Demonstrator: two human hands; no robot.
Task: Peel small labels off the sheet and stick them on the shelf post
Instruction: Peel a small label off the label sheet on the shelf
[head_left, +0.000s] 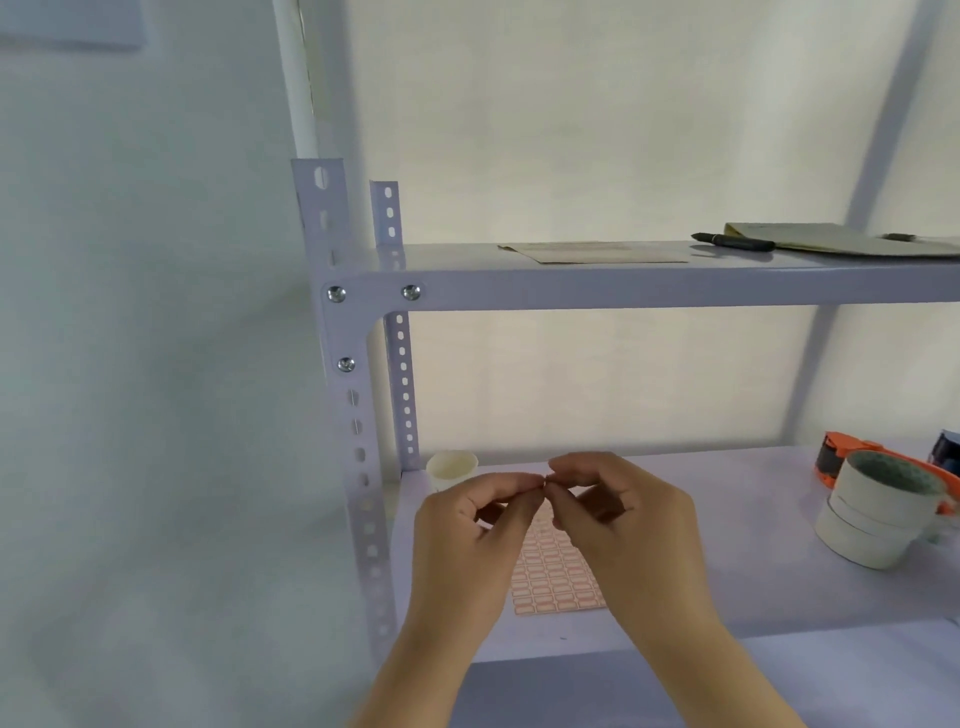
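Note:
A sheet of small red-bordered labels (558, 574) lies flat on the lower shelf (753, 587), partly hidden under my hands. My left hand (467, 525) and my right hand (623, 509) hover above it with fingertips pinched together and touching at a tiny pale piece, apparently a label (544, 483); it is too small to tell which hand holds it. The pale perforated front shelf post (358, 441) stands upright to the left of my hands, about a hand's width away. No labels show clearly on it.
A small white paper cup (451, 467) stands at the shelf's back left corner. A stack of tape rolls (878, 514) and an orange tape dispenser (841, 457) sit at the right. The upper shelf carries papers (592, 252), a black pen (732, 241) and a notebook (841, 239).

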